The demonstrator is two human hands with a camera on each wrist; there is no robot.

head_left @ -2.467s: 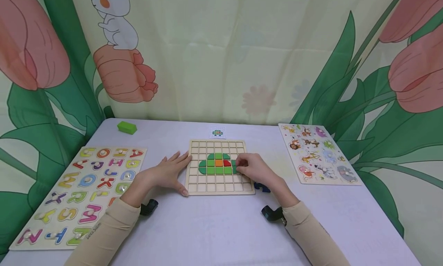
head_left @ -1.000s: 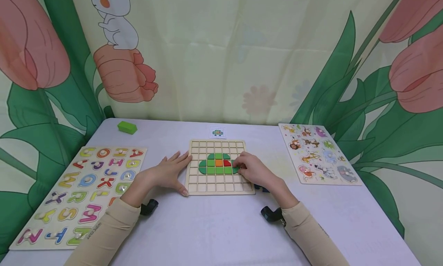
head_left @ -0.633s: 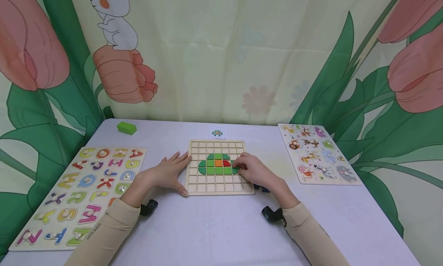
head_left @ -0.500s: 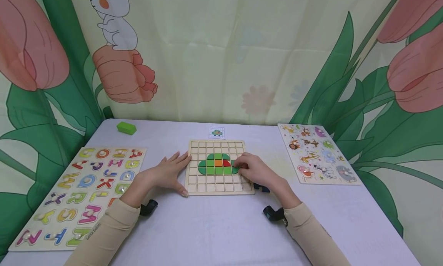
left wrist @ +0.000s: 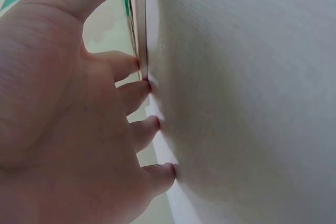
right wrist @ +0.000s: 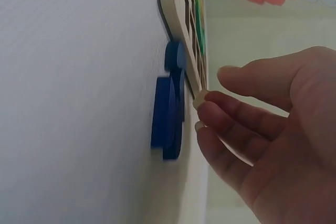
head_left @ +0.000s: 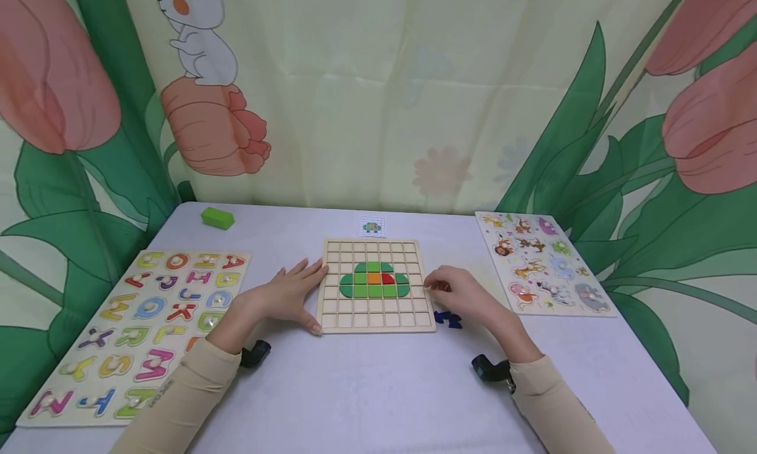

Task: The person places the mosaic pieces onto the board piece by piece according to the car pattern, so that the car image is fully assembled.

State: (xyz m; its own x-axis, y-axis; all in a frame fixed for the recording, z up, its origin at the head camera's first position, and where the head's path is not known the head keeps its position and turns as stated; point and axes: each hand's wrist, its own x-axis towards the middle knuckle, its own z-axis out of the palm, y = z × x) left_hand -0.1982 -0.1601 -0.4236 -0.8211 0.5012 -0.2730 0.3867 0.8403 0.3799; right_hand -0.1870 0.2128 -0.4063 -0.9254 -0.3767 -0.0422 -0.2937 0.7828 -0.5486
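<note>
A square wooden grid board [head_left: 378, 317] lies mid-table, with green, orange and red tiles [head_left: 374, 280] forming a turtle-shell-like shape in its cells. My left hand [head_left: 290, 290] spreads its fingers along the board's left edge, thumb at the near corner. In the left wrist view the left fingertips [left wrist: 157, 124] reach down to the white cloth. Just off the board's right edge is my right hand [head_left: 458, 290], fingers bent loosely and thumb apart, nothing between them in the right wrist view. Several dark blue pieces [head_left: 447, 319] lie beside the board, below that hand.
A small pattern card [head_left: 372, 227] lies behind the board. On the left are a letter puzzle [head_left: 127, 296], partly under the left forearm, and a green block [head_left: 217, 218] farther back. An animal puzzle board [head_left: 547, 263] lies at the right.
My right hand has let go of the dark green tile at the shape's right end and drawn back rightward off the board. The blue pieces now show more fully. My left hand has stayed put.
</note>
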